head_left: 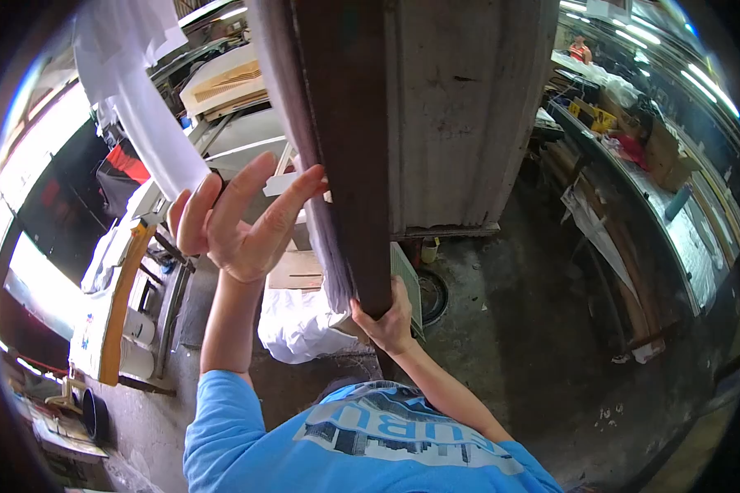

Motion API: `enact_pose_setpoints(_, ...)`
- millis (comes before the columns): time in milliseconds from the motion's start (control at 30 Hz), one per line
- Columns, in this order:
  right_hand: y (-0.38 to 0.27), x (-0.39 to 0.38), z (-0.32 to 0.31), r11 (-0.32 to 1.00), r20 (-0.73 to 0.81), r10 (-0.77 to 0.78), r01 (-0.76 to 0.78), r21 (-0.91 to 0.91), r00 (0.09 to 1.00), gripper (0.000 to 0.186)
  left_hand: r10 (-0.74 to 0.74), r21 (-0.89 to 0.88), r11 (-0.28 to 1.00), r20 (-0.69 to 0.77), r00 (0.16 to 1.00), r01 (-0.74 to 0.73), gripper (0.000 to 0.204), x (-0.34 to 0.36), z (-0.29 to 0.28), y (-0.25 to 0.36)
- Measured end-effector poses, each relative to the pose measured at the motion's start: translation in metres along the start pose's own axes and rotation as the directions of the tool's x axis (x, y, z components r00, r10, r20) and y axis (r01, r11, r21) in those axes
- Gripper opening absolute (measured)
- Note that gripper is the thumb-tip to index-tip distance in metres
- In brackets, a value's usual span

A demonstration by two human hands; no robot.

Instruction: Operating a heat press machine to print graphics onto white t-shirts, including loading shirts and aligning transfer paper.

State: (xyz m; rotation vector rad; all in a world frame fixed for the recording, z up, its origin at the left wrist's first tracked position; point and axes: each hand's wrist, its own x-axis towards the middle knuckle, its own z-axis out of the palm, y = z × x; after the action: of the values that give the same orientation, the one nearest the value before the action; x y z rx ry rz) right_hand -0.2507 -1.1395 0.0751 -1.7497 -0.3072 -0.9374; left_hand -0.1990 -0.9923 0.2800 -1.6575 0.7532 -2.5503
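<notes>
A long dark brown beam runs away from me in the middle of the head view. Along its left side lies a layered greyish-purple strip, like stacked cloth. My right hand wraps round the beam's near end, thumb on the left side and fingers on the right. My left hand is raised beside the strip with its fingers spread. Its index fingertip is at the strip's edge; whether it touches, I cannot tell. A small white piece shows behind that finger.
A large grey panel stands right of the beam. White cloth lies low, left of the beam. At the left is a table with a yellow-brown edge; at the right, a long cluttered workbench. Another person is far off.
</notes>
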Motion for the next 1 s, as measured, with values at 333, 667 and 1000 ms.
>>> enact_pose_setpoints(333, -0.005, 0.003, -0.004, 0.999, 0.013, 0.040, -0.041, 0.015, 0.999, 0.040, 0.267, 0.105, 0.960, -0.077, 0.961, -0.258, 0.034, -0.011, 0.010, -0.023)
enact_pose_setpoints(667, -0.004, 0.003, -0.004, 0.999, -0.005, -0.032, 0.032, -0.028, 0.999, 0.047, 0.401, 0.052, 0.916, -0.038, 0.915, -0.399, 0.028, -0.019, 0.011, -0.041)
enact_pose_setpoints(1000, -0.008, 0.004, -0.003, 0.999, 0.005, -0.007, 0.007, -0.050, 1.000, 0.047, 0.269, -0.044, 0.963, 0.098, 0.958, -0.266, 0.010, 0.020, 0.001, 0.000)
